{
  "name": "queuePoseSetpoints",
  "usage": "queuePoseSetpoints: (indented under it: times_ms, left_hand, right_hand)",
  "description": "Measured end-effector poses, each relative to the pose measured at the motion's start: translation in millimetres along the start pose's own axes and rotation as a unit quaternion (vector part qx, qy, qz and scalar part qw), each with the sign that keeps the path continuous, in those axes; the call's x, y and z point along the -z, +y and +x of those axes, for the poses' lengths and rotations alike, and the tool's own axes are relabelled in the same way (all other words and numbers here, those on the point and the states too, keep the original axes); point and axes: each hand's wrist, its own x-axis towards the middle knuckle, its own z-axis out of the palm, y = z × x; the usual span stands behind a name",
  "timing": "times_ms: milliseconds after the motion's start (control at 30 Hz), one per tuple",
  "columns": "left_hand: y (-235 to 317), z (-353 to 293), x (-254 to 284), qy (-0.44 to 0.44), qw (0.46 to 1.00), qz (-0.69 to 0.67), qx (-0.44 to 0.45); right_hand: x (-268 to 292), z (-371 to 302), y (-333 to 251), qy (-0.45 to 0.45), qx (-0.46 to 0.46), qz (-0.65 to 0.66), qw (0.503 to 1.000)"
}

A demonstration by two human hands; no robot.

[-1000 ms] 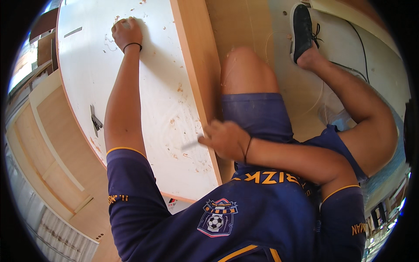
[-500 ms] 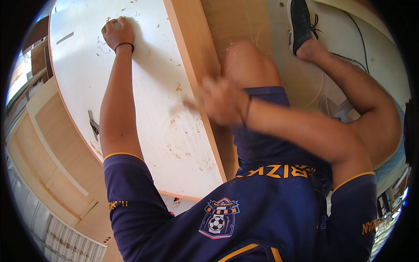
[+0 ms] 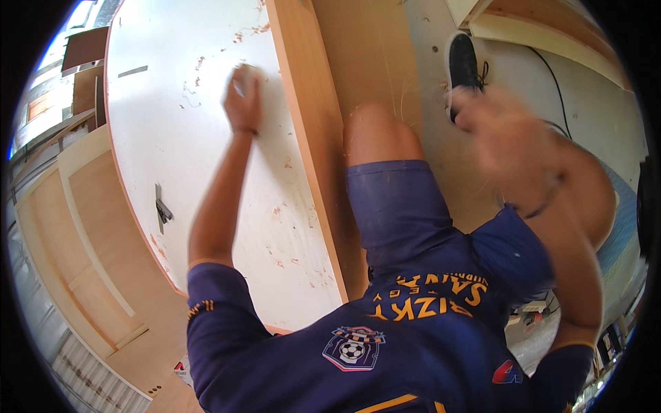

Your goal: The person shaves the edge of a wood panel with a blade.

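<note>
My left hand (image 3: 242, 107) is over the white panel (image 3: 158, 138), its fingers curled round something pale that is blurred and partly hidden. My right hand (image 3: 513, 141) is off the panel to the right, above my bent leg and near the dark shoe (image 3: 463, 65). Motion smears its fingers, so what it holds, if anything, does not show. Brownish shavings (image 3: 251, 31) are scattered over the white surface. Near the panel's left edge lies a dark, narrow tool (image 3: 162, 210) with a grey part. Farther off is a flat grey strip (image 3: 133, 71).
A raised wooden edge (image 3: 306, 131) runs along the panel's right side, against my knee (image 3: 379, 131). A black cable (image 3: 561, 96) crosses the floor at the right. Light wooden panels (image 3: 96, 234) stand at the left, and a wooden frame (image 3: 544, 31) at the far right.
My left hand has come nearer and to the right across the panel. My right hand has swung from the wooden edge away to the right. The view has shifted slightly.
</note>
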Motion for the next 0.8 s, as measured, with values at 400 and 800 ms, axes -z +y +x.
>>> queuePoseSetpoints:
  times_ms: [400, 800]
  left_hand:
    - [113, -102, -10, -0.078, 0.986, 0.085, 0.124]
    - [109, 89, -82, 0.021, 0.978, 0.146, 0.15]
  right_hand:
    - [55, 59, 20, 0.147, 0.008, 0.186, 0.971]
    - [37, 162, 17, 0.204, 0.057, 0.361, 0.908]
